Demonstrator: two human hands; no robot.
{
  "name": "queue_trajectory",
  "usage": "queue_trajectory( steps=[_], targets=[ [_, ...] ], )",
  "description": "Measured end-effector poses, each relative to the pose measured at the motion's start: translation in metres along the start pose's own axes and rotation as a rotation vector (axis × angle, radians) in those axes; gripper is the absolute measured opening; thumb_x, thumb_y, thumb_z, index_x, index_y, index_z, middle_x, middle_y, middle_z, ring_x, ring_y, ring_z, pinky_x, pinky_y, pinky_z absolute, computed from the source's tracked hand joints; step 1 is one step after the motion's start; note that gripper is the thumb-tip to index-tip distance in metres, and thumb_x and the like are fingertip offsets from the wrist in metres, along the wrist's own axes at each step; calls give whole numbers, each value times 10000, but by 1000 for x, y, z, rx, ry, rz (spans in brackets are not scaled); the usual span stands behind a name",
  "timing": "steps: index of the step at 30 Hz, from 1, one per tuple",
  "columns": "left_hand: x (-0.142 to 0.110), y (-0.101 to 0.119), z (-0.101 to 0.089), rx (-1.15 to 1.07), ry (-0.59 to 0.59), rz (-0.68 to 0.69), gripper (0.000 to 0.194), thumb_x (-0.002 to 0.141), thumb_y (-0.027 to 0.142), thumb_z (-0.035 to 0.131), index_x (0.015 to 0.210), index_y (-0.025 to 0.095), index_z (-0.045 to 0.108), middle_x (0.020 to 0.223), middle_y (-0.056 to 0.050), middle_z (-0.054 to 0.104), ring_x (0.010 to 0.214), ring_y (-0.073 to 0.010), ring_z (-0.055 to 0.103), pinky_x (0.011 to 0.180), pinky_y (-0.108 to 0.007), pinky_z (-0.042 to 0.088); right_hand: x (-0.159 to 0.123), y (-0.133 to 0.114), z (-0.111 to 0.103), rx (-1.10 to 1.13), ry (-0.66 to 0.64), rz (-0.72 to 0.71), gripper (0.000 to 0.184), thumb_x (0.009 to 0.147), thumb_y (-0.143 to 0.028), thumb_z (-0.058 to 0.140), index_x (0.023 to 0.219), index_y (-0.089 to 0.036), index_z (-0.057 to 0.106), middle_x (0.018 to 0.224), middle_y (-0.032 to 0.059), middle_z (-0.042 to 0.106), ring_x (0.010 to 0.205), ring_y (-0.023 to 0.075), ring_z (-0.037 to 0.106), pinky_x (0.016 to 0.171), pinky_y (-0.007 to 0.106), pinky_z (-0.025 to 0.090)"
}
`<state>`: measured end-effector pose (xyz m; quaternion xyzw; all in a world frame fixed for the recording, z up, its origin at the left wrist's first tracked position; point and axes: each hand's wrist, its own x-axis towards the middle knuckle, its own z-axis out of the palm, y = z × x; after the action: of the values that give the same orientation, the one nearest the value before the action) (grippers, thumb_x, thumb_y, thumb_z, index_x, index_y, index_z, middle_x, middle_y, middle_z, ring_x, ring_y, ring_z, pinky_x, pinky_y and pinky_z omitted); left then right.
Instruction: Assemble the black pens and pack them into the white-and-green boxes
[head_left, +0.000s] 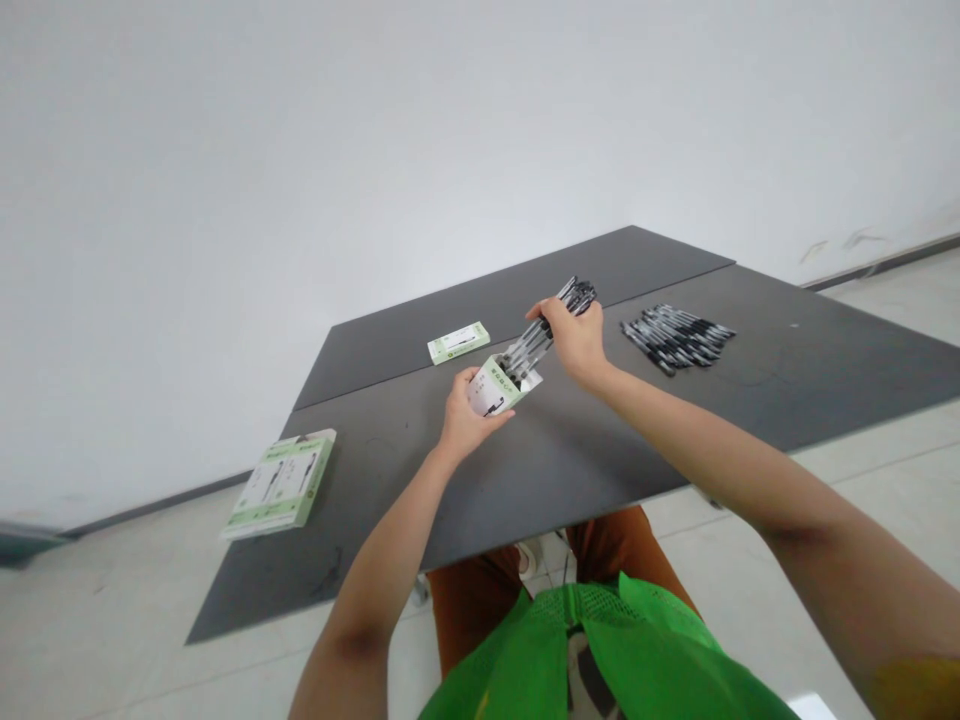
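Note:
My left hand point(465, 415) is wrapped round a small white-and-green pen box point(492, 388), tilted with its open end up and to the right. Above that opening my right hand point(576, 335) grips a bundle of black-and-clear pens point(534, 342). The pens' lower ends are inside the mouth of the box, and their upper ends stick out past my fingers. To the right of my right hand, a row of similar loose pens point(679, 336) lies on the dark table.
A closed green-and-white box point(459, 343) lies flat behind my left hand. More such boxes point(281, 483) sit side by side at the table's left edge. The grey table point(390, 430) has a seam across it, and a white wall stands behind.

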<state>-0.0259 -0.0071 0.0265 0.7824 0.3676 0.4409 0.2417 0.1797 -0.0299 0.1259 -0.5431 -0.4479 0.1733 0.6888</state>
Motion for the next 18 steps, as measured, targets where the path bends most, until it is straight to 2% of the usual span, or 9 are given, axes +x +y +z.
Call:
queue_trajectory(
  steps=[3,7,13,18],
  targets=[
    [-4,-8,5,-78,52,-8,821,594,370,858,1261,207,407,1246,-120,557,1154,-257,572,999,-409,463,-2,-8,-1,-24,-19,-36,310,770,-430,558,663,-170,689,564,-21,536,585,118,503,556,232,399],
    [-10,-8,11,-69,138,-19,832,612,400,842,1283,198,393,1265,-136,536,1175,-264,561,1011,-422,461,-12,-17,2,-42,-95,-82,288,780,-393,580,665,-161,706,575,-7,571,603,133,534,576,249,411],
    [-24,5,17,12,270,-63,817,642,367,822,1318,210,390,1277,-133,518,1189,-275,539,1033,-447,443,-23,-16,10,145,-180,-117,269,794,-359,547,692,-177,717,636,9,639,621,144,572,595,265,453],
    [-26,11,19,13,245,-30,791,656,380,812,1309,211,398,1280,-132,519,1192,-273,540,1038,-433,446,-28,-9,15,113,-268,-116,264,788,-365,553,715,-179,726,663,13,657,643,151,598,628,269,464]
  ],
)
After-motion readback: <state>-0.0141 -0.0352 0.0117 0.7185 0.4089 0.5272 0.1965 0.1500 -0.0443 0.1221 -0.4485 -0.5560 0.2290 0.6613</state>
